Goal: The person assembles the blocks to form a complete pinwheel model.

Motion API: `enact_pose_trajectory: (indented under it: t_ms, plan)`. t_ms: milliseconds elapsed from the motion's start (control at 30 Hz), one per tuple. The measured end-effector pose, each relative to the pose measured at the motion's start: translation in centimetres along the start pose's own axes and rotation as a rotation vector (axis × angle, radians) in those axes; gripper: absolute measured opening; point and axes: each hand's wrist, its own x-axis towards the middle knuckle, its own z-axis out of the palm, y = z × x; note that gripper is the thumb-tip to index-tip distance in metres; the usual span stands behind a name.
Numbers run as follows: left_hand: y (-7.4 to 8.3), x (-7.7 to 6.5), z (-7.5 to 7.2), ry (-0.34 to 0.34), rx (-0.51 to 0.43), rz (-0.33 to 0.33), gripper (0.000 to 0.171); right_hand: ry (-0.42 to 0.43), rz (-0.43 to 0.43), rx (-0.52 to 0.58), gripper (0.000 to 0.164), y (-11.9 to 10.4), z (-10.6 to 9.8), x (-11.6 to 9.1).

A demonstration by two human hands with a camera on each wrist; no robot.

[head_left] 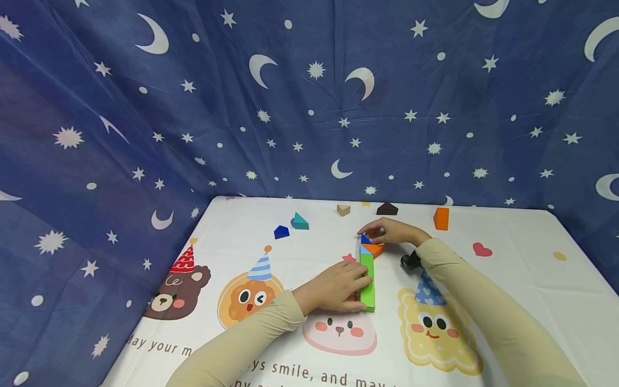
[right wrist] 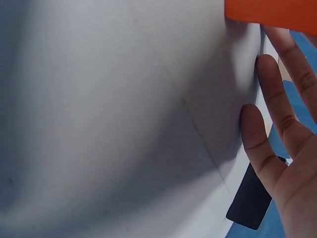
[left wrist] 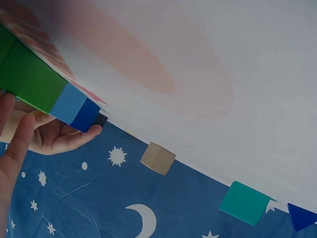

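Note:
A row of blocks stands in the head view: a long green piece (head_left: 367, 287), a light blue piece (head_left: 364, 249) and a dark blue triangular block (head_left: 366, 239) at the far end. An orange triangular block (head_left: 374, 249) lies against the row's right side. My left hand (head_left: 336, 285) rests across the green piece, fingers over its top. At the far end my right hand (head_left: 394, 232) touches the dark blue block with a fingertip, as the left wrist view shows. The right wrist view shows its fingers (right wrist: 272, 89) spread and gently bent, near the orange block (right wrist: 277, 12).
Toward the back lie a dark blue block (head_left: 281, 232), a teal block (head_left: 301, 221), a wooden block (head_left: 343, 210), a dark brown block (head_left: 387, 209) and an orange block (head_left: 441, 219). A starry blue curtain (head_left: 309, 145) borders the table's back edge.

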Motion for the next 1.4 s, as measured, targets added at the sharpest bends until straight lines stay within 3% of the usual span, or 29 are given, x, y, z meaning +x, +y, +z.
enact_pose_trajectory:
  t_ms: [1400]
  plan:
    - [0.09,-0.05,0.04,-0.019,-0.016,-0.012,0.051,-0.018,-0.006,0.016,0.035,-0.03,-0.06,0.01]
